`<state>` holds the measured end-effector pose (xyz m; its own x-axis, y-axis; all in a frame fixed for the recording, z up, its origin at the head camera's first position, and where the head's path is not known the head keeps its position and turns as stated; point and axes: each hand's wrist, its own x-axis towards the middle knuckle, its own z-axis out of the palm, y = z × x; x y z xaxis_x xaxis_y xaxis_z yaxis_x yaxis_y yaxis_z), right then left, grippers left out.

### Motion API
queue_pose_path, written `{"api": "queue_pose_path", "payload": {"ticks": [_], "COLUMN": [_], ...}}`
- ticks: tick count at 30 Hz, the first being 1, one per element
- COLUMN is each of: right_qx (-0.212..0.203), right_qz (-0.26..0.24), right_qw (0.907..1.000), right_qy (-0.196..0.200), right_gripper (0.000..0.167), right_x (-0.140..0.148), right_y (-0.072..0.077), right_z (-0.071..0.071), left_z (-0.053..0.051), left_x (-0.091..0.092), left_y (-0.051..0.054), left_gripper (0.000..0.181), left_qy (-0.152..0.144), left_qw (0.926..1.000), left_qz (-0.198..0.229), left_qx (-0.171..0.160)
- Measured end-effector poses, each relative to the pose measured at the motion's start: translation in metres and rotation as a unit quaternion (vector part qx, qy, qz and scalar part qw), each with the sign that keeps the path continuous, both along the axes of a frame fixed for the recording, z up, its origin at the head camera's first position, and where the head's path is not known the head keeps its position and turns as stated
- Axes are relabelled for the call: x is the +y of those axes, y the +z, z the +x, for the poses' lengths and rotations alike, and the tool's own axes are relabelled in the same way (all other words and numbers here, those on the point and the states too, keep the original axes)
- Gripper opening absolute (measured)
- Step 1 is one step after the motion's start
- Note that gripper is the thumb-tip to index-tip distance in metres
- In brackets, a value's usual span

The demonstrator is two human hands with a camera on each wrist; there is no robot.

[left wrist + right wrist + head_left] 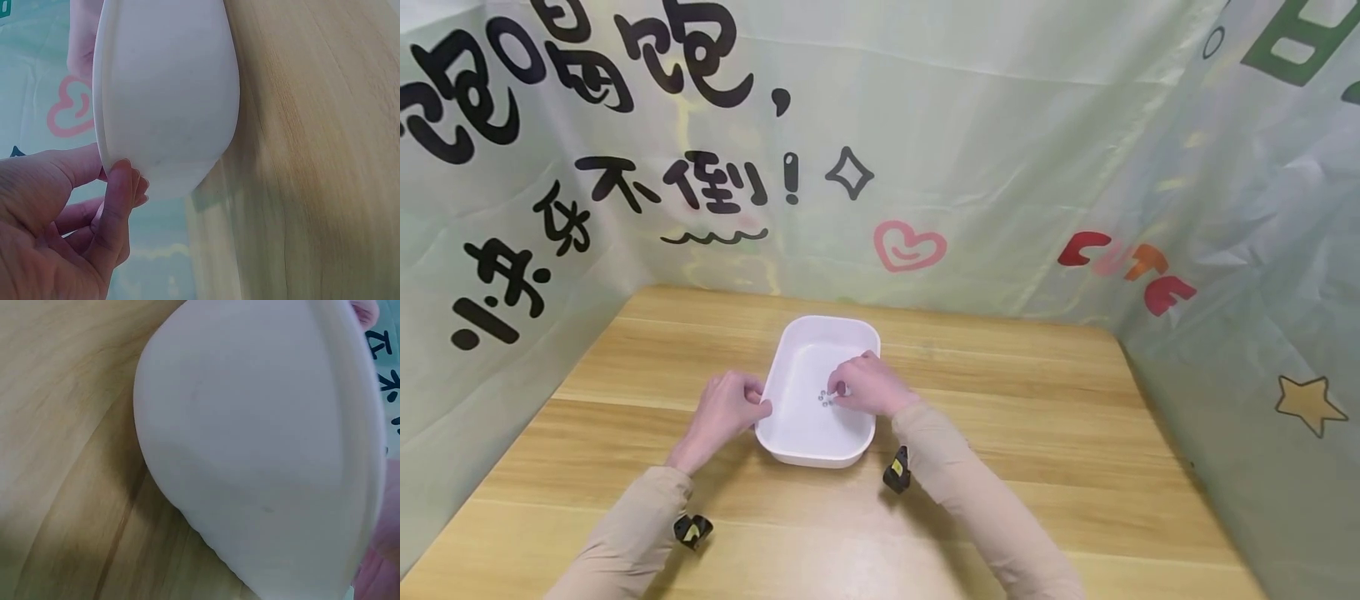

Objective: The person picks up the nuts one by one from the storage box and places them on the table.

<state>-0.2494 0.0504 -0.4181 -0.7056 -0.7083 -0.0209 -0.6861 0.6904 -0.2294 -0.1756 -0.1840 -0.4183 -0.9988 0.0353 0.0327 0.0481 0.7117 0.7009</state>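
A white plastic basin (799, 367) with rounded corners sits on the wooden table. Its left rim is pinched by my left hand (722, 410); in the left wrist view, the fingers of this hand (69, 219) meet at the edge of the basin (169, 100). My right hand (868, 385) reaches over the right rim into the basin, thumb and fingers bent low over its floor. Several small shiny ring-like pieces (825, 398) lie just left of its fingertips. Whether those fingertips hold a piece is too small to tell. The basin wall (250, 425) mostly hides my right hand in the right wrist view.
Wood-grain tabletop (1015, 417) surrounds the basin. A printed fabric sheet (1000, 167) rises behind the table and along both sides. Each sleeved forearm has a small black device (692, 531) near the wrist.
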Motion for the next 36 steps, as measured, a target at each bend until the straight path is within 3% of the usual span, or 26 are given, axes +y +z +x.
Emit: {"api": "queue_pose_path", "payload": {"ticks": [11,21,32,36], "right_qx": [0.019,0.041,0.005,0.012], "right_qz": [0.053,0.058,0.048,0.057], "right_qw": [0.9982,0.9972,0.9978,0.9971], "right_qy": [-0.021,-0.025,-0.044,-0.049], "right_gripper": [0.015,0.007,0.015,0.019], "right_x": [-0.017,-0.02,-0.023,-0.027], "right_y": [-0.015,-0.02,-0.019,-0.02], "right_z": [-0.001,-0.003,-0.001,0.0], "left_z": [0.002,0.0,0.0,0.0], "left_x": [-0.001,0.001,0.0,0.001], "left_y": [0.0,0.0,0.0,0.0], "left_gripper": [0.014,0.022,0.017,0.018], "left_qy": [0.006,0.012,0.008,0.01], "left_qw": [1.0,0.9998,0.9999,0.9999], "left_qz": [-0.001,-0.002,-0.006,-0.006], "left_qx": [-0.007,-0.015,-0.005,-0.007]}}
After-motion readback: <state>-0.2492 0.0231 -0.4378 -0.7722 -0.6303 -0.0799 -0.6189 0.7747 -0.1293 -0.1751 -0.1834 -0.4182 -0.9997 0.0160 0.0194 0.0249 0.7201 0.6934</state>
